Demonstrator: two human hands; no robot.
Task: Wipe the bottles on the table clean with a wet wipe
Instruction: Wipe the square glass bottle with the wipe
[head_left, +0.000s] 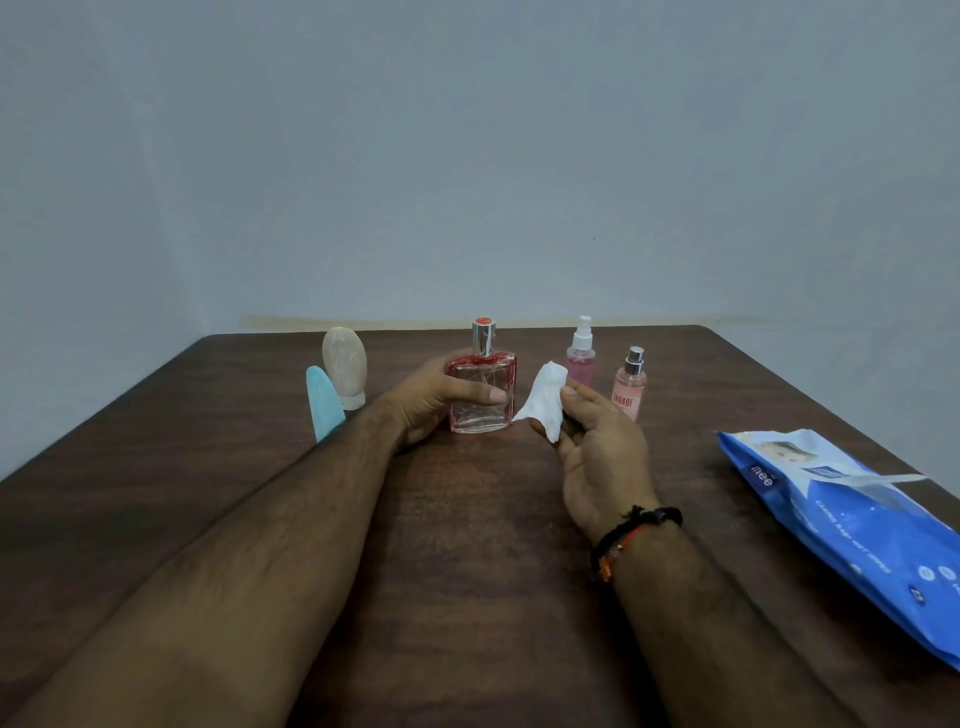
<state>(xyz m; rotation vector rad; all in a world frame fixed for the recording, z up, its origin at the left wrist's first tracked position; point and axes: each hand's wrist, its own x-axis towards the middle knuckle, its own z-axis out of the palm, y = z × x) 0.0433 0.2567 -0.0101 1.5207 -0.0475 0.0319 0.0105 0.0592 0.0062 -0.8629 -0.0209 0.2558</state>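
A square red-tinted glass perfume bottle (483, 384) with a silver collar and red top stands upright on the dark wooden table (467, 519). My left hand (436, 400) grips it from the left, thumb across its front. Just right of the bottle, my right hand (597, 447) pinches a crumpled white wet wipe (545, 405); the wipe's left edge sits at the bottle's lower right corner. Behind my right hand stand a pink spray bottle (581, 353) with a white nozzle and a smaller pink bottle (630, 382) with a silver cap. At the left are a beige oval bottle (345, 366) and a light blue one (323, 402).
A blue pack of wet wipes (852, 525) lies at the table's right edge, its flap peeled open. A plain grey wall stands right behind the table's far edge. Both forearms stretch across the near half of the table.
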